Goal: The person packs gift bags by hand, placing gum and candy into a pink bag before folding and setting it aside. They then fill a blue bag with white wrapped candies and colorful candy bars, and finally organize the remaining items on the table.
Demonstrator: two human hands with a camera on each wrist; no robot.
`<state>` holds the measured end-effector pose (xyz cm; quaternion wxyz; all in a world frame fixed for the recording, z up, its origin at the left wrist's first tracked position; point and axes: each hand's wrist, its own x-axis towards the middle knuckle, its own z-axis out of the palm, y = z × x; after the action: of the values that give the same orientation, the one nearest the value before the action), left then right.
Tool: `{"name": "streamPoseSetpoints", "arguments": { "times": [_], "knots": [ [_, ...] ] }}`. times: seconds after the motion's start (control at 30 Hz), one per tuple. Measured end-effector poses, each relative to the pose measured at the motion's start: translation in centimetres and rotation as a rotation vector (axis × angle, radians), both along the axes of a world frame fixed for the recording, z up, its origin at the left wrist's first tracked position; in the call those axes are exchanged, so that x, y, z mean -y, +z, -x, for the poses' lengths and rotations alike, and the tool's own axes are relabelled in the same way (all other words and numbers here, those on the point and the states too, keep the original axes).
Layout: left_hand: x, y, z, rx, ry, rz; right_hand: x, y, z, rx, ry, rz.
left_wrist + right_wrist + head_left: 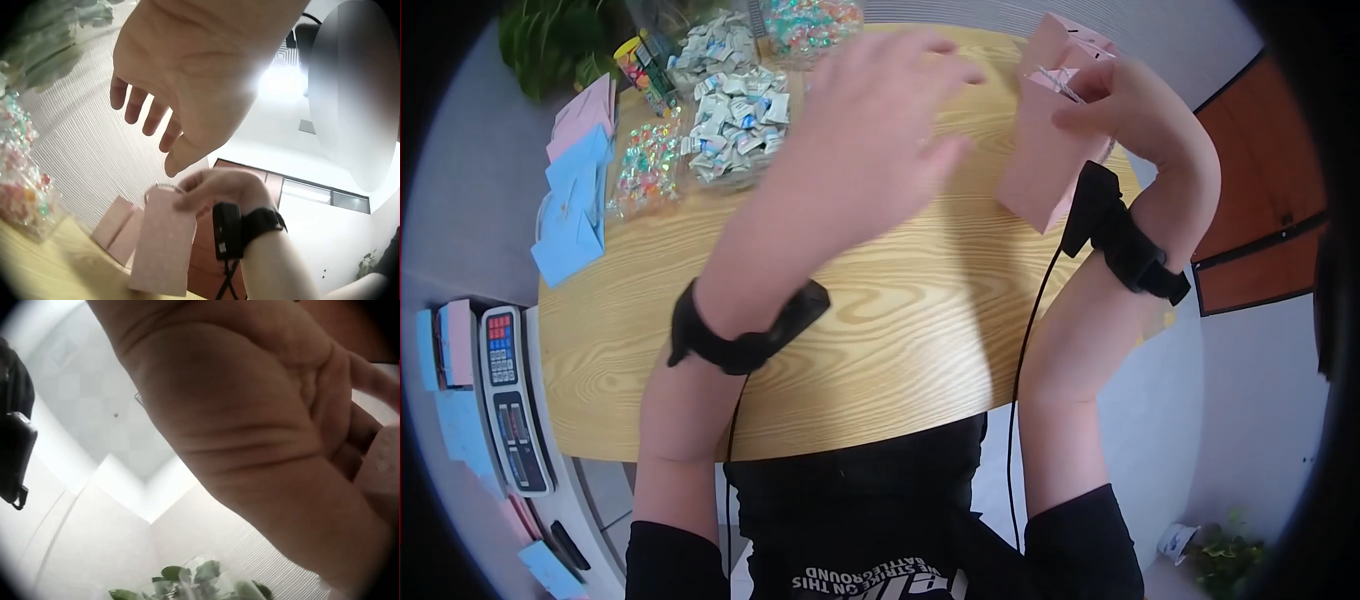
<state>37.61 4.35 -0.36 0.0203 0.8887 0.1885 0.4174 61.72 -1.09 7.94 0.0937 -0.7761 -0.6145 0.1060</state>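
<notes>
At the table's right side, the right hand [1115, 105] pinches the top of a pink paper bag [1055, 160] near its string handle. In the left wrist view the same hand [219, 190] grips the upper edge of the upright bag [164, 244]. The left hand [870, 140] is raised over the table with fingers spread and holds nothing; its palm [187, 69] fills the top of the left wrist view. Another pink bag [115, 222] stands behind the held one. In the right wrist view, the right hand [250, 425] hides most of the bag.
Packets of white wrapped pieces [735, 120] and colourful wrapped pieces [648, 160] lie at the back left, near a yellow tube [640, 65]. Flat blue bags [572, 215] lie along the table's left edge. A scale [515, 400] stands left of the table.
</notes>
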Motion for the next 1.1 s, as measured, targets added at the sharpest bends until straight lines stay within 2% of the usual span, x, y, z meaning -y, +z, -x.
{"name": "streamPoseSetpoints", "arguments": {
  "times": [0.03, 0.1, 0.13, 0.2, 0.27, 0.33, 0.37, 0.4, 0.5, 0.57, 0.63, 0.67, 0.7, 0.73, 0.8, 0.83, 0.9, 0.97, 1.03, 1.1],
  "knots": [
    [0.5, -0.4, -0.6, 0.003, 0.005, 0.007, 0.2, 0.1, 0.9, 0.003, 0.005, 0.007],
    [1.7, -1.2, -1.3, 0.024, -0.042, 0.007, 0.5, -0.1, 3.0, -0.037, 0.137, -0.174],
    [2.5, -1.6, -1.6, 0.026, -0.034, 0.011, 0.8, 0.2, 4.4, -0.037, 0.145, -0.169],
    [3.1, -2.2, -2.1, 0.201, -0.124, 0.294, 0.4, 1.0, 7.4, 0.029, 0.177, -0.14],
    [3.1, -2.3, -1.4, 0.204, -0.09, 0.308, 0.8, 0.7, 9.8, -0.006, 0.126, -0.121],
    [3.1, -2.0, -0.7, 0.207, -0.061, 0.322, 1.0, -0.1, 10.8, 0.227, 0.345, -0.282],
    [3.0, -1.8, -0.3, 0.189, -0.021, 0.345, 0.8, 0.2, 11.3, 0.24, 0.344, -0.178],
    [3.0, -1.6, 0.1, 0.171, 0.019, 0.369, 0.9, 0.5, 11.4, 0.242, 0.345, -0.18],
    [2.9, -1.0, 0.9, 0.157, -0.027, 0.438, 1.1, 1.5, 11.2, 0.163, 0.338, -0.082],
    [2.8, -0.8, 1.2, 0.12, -0.04, 0.415, 1.3, 1.8, 9.0, -0.274, 0.154, -0.074],
    [2.6, -0.6, 1.6, 0.078, -0.059, 0.392, 1.4, 1.3, 7.1, -0.317, 0.149, -0.138],
    [2.5, -0.2, 1.9, 0.053, -0.11, 0.463, 1.3, 1.3, 6.0, -0.364, 0.144, -0.198],
    [2.4, 0.0, 2.1, 0.027, -0.16, 0.532, 0.8, 1.7, 4.7, -0.3, 0.159, -0.11],
    [2.3, -0.1, 2.2, 0.023, -0.165, 0.53, 0.3, 1.3, 3.6, -0.301, 0.153, -0.113],
    [2.1, -0.5, 2.3, 0.003, -0.169, 0.201, -0.7, -0.3, 1.3, -0.124, 0.12, -0.225],
    [2.1, -0.4, 2.4, 0.001, -0.171, 0.2, -1.1, -0.4, 0.2, -0.08, 0.101, -0.162],
    [2.1, 0.1, 2.5, -0.159, -0.234, -0.071, -0.6, -0.7, -0.1, -0.056, 0.06, -0.234],
    [2.2, -0.3, 2.2, -0.183, -0.26, -0.054, -0.2, -0.7, -0.1, -0.032, 0.021, -0.302],
    [2.1, -0.4, 2.2, -0.205, -0.286, -0.036, 0.1, -0.3, 0.2, -0.148, 0.15, -0.296],
    [1.5, -0.4, 2.5, -0.207, -0.327, 0.023, 0.2, -0.5, 0.4, -0.148, 0.181, -0.315]
  ]
}}
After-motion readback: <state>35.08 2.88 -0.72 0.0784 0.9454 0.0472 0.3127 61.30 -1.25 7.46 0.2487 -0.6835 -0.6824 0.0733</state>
